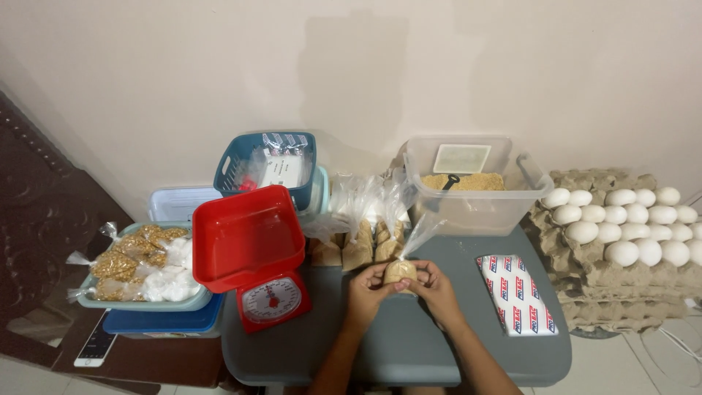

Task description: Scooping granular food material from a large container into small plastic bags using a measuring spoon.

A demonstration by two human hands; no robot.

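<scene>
My left hand [368, 291] and my right hand [433, 287] meet over the grey table [482, 344], both closed around a small clear plastic bag of tan powder [399, 271]. The bag's loose neck sticks up and to the right toward the clear tub. Just behind my hands several filled bags of the same tan powder [358, 249] lean together, their open tops upright.
A red kitchen scale [252, 252] stands left of my hands. A clear tub of tan powder [475, 186] with a dark scoop sits behind; a wrapped packet [516, 294] lies right. Stacked egg trays [621, 234], a teal basket [270, 164], a bagged-goods tray [139, 263] and a phone [95, 344] surround.
</scene>
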